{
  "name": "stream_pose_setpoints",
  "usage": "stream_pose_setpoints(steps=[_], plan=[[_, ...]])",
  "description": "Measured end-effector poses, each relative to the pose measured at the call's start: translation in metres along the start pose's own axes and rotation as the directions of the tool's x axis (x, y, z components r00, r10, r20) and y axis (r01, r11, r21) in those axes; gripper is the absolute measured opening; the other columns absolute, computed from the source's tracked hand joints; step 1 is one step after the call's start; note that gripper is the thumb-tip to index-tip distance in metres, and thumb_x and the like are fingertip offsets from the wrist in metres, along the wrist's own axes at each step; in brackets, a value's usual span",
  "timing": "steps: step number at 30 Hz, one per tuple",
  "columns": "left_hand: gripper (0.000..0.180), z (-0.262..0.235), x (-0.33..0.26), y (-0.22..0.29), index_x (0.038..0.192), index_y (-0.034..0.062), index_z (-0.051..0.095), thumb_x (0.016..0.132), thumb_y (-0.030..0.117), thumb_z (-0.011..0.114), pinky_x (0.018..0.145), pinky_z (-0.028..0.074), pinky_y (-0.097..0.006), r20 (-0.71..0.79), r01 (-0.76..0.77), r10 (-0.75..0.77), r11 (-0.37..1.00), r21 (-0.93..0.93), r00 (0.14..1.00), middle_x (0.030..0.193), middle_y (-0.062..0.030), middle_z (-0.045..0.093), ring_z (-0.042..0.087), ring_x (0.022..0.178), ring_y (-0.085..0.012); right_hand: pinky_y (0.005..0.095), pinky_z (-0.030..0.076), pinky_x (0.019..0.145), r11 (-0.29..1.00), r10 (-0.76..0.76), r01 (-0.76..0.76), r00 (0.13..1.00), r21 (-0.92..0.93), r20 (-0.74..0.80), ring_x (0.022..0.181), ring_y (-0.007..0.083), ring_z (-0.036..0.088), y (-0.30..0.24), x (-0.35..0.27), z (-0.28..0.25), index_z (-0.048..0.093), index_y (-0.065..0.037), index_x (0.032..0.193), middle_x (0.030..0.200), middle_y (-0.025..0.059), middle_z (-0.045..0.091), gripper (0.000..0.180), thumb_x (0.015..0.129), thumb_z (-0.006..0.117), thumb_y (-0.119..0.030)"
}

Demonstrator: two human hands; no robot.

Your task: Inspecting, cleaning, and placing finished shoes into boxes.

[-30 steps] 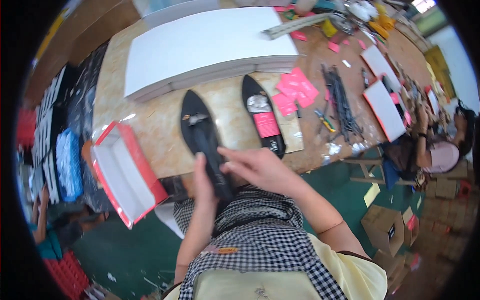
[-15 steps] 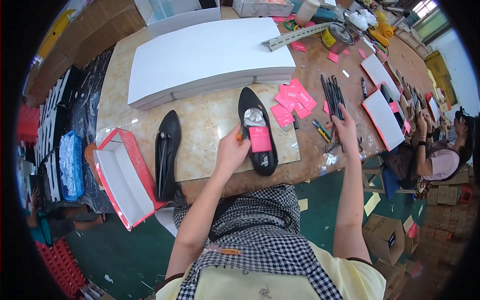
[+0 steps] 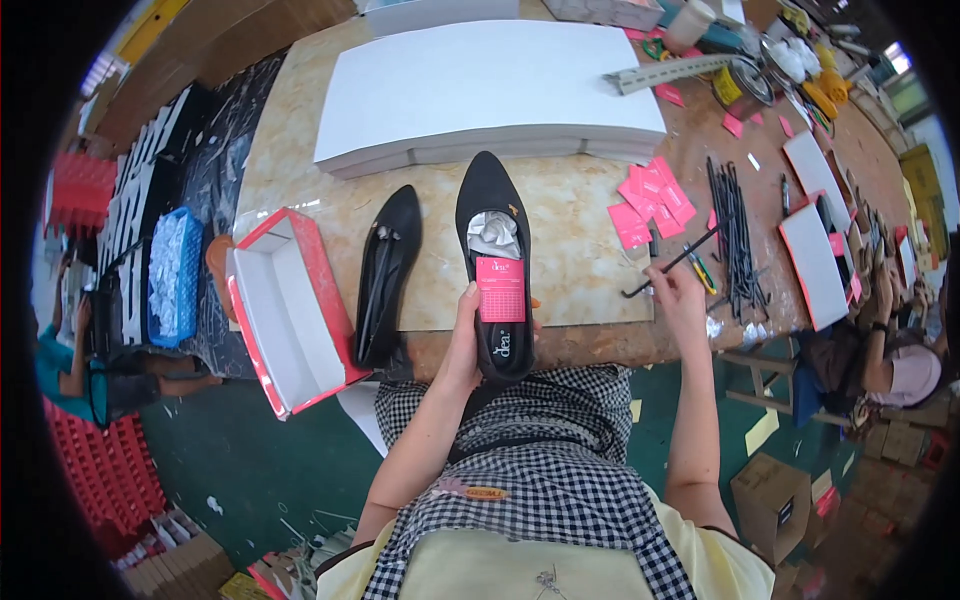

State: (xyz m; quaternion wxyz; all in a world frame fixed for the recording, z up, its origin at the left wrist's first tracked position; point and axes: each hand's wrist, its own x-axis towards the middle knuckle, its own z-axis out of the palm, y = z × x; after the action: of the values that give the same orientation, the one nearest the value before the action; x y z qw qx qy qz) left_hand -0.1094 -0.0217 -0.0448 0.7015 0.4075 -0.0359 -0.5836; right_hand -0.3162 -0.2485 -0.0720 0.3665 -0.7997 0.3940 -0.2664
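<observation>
My left hand [image 3: 465,340] is wrapped round a black pointed flat shoe [image 3: 488,190], holding it in front of me. Crumpled tissue paper [image 3: 493,235] fills its toe, and a pink card [image 3: 500,290] lies inside behind the tissue. Between the fingertips of my right hand [image 3: 678,305] is a thin black stick [image 3: 690,250] with a bent end. To the left lies the matching black shoe [image 3: 387,270], with a similar dark stick inside. Beside my right hand a bundle of these sticks [image 3: 735,240] is spread on the table.
An open red and white shoebox [image 3: 290,310] is at the left table edge. A stack of white sheets [image 3: 490,90] lies at the back. Pink cards [image 3: 655,200], pens [image 3: 700,268] and a tin [image 3: 742,88] are to the right. A person [image 3: 895,350] sits at far right.
My right hand has taken a black stick from the bundle and moved left with it. The shoe in my left hand has turned more upright and come closer. The view has shifted.
</observation>
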Motion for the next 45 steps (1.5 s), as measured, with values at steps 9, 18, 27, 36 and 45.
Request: stream_pose_setpoints(steps=[9,18,27,36,45], plan=[[0.081,-0.04,0.016,-0.013,0.116,0.0019,0.057,0.096,0.066,0.013,0.065,0.056,-0.029,-0.266,-0.288,0.333,0.938,0.194,0.905,0.095,-0.0117,0.068,0.067,0.077,-0.019,0.0218,0.031,0.046,0.952,-0.024,-0.159,0.811,0.261,0.584,0.047,0.0004,0.034,-0.178,-0.042,0.043,0.057,-0.006,0.133,0.049,-0.0084,0.04,0.042,0.091,0.06,-0.007],[0.058,-0.033,-0.005,-0.011,0.121,0.0004,0.053,0.103,0.044,0.019,0.081,0.051,-0.03,-0.197,-0.374,0.428,0.89,0.26,0.882,0.103,-0.0114,0.065,0.063,0.091,-0.018,0.0264,0.033,0.042,0.969,-0.096,-0.021,0.888,0.248,0.449,0.042,0.0051,0.041,-0.187,-0.038,0.064,0.06,-0.001,0.125,0.05,-0.0022,0.044,0.031,0.096,0.051,-0.008],[0.082,-0.019,-0.011,-0.036,0.134,0.0045,0.047,0.096,0.066,0.008,0.1,0.041,-0.032,-0.306,-0.332,0.382,0.921,0.202,0.872,0.124,-0.008,0.058,0.053,0.117,-0.0187,0.0424,0.047,0.048,0.935,-0.284,0.335,0.905,-0.119,0.316,0.048,0.0329,0.06,-0.187,-0.048,0.105,0.064,-0.005,0.113,0.054,0.0149,0.058,0.028,0.091,0.057,-0.021],[0.054,-0.06,-0.085,0.073,0.123,0.0036,0.056,0.073,0.014,0.074,0.09,0.046,-0.04,0.062,0.09,0.851,-0.127,0.988,0.521,0.113,-0.0158,0.059,0.055,0.105,-0.0333,0.0409,0.048,0.052,0.933,-0.154,0.254,0.922,-0.255,0.355,0.053,0.0326,0.062,-0.14,-0.029,0.115,0.062,-0.001,0.118,0.062,0.0153,0.062,0.034,0.09,0.059,-0.02],[0.025,-0.052,-0.091,0.077,0.099,0.0021,0.059,0.079,0.013,0.07,0.105,0.037,-0.048,-0.108,0.114,0.71,0.039,0.993,0.696,0.111,-0.0161,0.056,0.052,0.115,-0.0323,0.0208,0.04,0.052,0.908,-0.005,-0.244,0.806,0.34,0.591,0.053,0.0027,0.047,-0.164,-0.041,0.129,0.051,0.009,0.13,0.055,-0.0011,0.052,0.041,0.092,0.059,-0.005]])
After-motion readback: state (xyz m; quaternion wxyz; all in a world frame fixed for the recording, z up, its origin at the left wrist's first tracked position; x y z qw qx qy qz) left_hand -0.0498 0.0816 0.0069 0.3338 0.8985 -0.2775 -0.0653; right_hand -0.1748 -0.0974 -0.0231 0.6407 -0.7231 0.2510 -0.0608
